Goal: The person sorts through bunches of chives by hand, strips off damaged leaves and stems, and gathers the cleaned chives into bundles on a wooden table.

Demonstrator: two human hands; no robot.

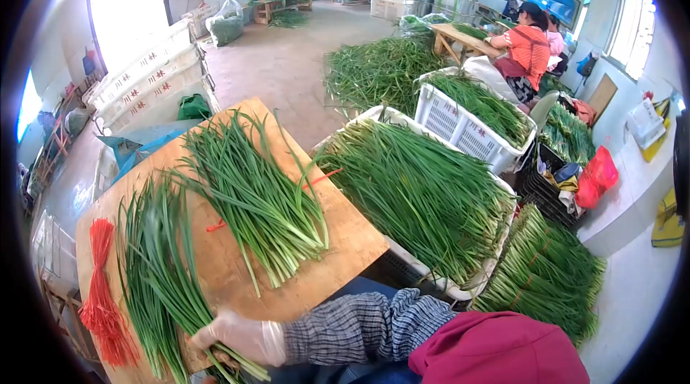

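Note:
My right hand (241,339), in a thin whitish glove and a checked sleeve, reaches across the board's near edge. Its fingers are closed around the pale stem ends of a bunch of garlic chives (162,262), whose long leaves stretch away over the wooden board (345,240). A second pile of garlic chives (251,190) lies beside it, across a red tie (321,180) with both ends showing. To the left is a bundle of red ties (102,276), gathered near its middle. My left hand cannot be made out.
A white crate (474,290) heaped with chives stands right of the board, with tied chive bundles (539,276) beside it. Another filled crate (460,125) and a loose chive heap (381,71) are behind. Stacked crates (154,78) stand left. A person in orange (528,46) sits farther back.

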